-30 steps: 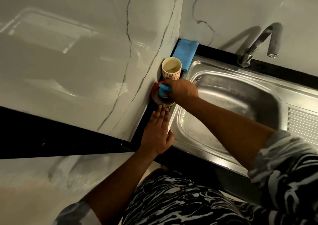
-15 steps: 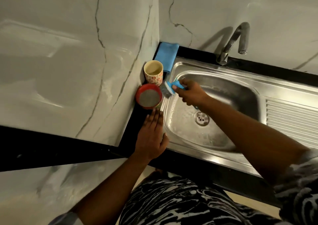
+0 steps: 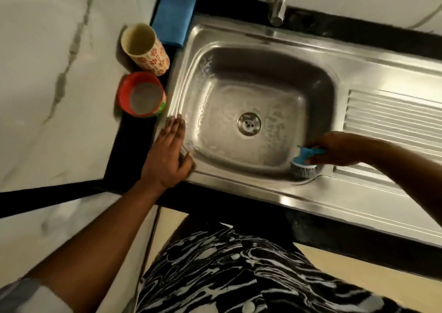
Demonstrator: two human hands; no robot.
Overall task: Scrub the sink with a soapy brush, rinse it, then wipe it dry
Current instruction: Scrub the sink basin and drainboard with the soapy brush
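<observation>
Scrubbing step in hand: right hand (image 3: pixel 334 149) grips the blue-handled brush (image 3: pixel 304 164), bristles at the steel sink's (image 3: pixel 263 68) near right corner. Left hand (image 3: pixel 167 155) lies flat, fingers straight, on the left rim. Next, probably: sweep the bristles across the basin walls. Blue cloth (image 3: pixel 175 13) waits on the black counter (image 3: pixel 129 150) beneath marble walls.

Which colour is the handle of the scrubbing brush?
Blue; the brush handle shows in the head view, in the right hand.
</observation>
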